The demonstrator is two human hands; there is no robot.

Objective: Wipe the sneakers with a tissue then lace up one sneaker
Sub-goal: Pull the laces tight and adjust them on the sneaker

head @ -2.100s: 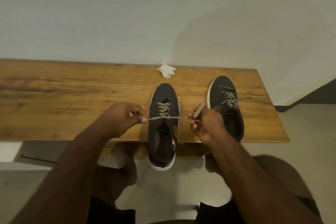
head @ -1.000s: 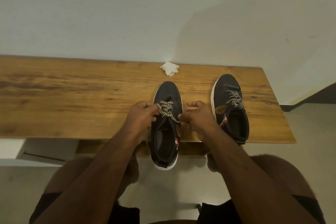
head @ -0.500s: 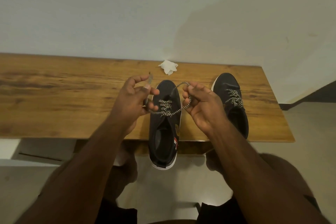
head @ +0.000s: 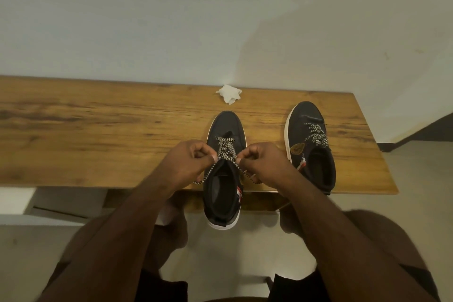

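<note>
I see two black sneakers with white soles on a wooden table [head: 98, 130], toes pointing toward its far edge. The near sneaker [head: 224, 179] sits close to the table's near edge, its heel hanging out past that edge over the floor. My left hand [head: 188, 164] is at the left side of this shoe's eyelets, fingers curled, thumb and forefinger pinching the black-and-white patterned lace [head: 226, 151]. A loose length of that lace trails down from the left hand toward the near edge of the table. My right hand [head: 264, 163] is at the right side of the eyelets, fingers curled in the same way and pinching the other run of the lace, which slants down below that hand. The lace crosses over the tongue in the upper eyelets between the two hands. The second sneaker [head: 310, 144] stands well to the right, near the table's right edge, and wholly on the tabletop; its own patterned lace [head: 316, 135] is threaded across the front and a yellowish badge shows on its side. A crumpled white tissue [head: 229, 95] lies at the far edge of the table, just beyond the toe of the near sneaker and apart from it.
</note>
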